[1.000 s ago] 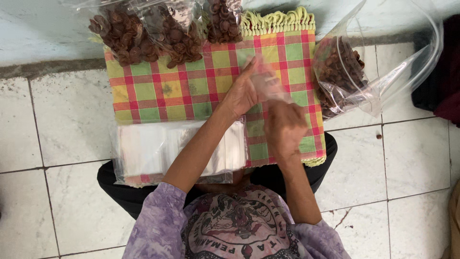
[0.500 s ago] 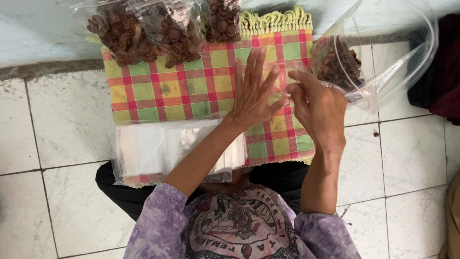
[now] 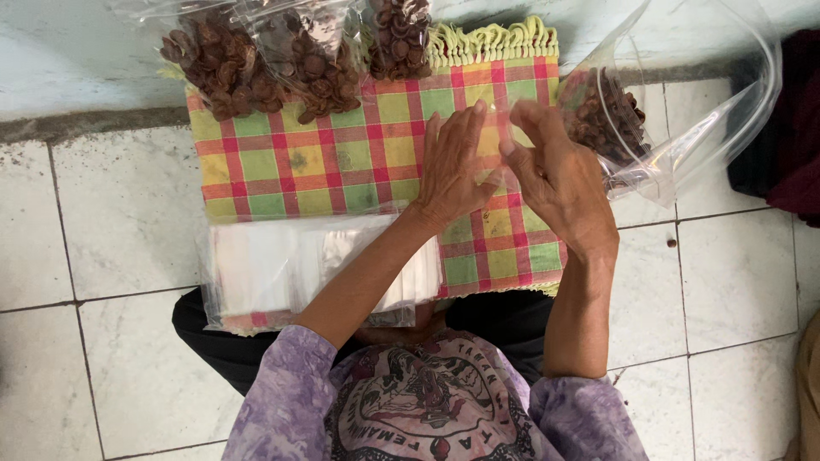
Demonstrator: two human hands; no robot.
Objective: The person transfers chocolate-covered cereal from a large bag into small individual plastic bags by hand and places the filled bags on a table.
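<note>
My left hand (image 3: pixel 457 162) and my right hand (image 3: pixel 555 175) meet over a red, green and yellow checked cloth (image 3: pixel 342 162) spread on the tiled floor. Between their fingertips they pinch a small clear plastic bag (image 3: pixel 504 137), thin and hard to make out. Just right of my right hand lies a large open clear bag (image 3: pixel 683 128) holding brown dried pieces (image 3: pixel 611 115).
Three filled clear bags of brown pieces (image 3: pixel 256 60) lie along the cloth's far edge by the wall. A stack of empty clear bags (image 3: pixel 273 265) rests on the cloth's near left part. Dark fabric (image 3: pixel 786 145) lies at the right edge.
My right hand moved up from near my lap toward the large bag, then settled against my left hand. Both hands now sit farther up the cloth, fingers together on the small bag.
</note>
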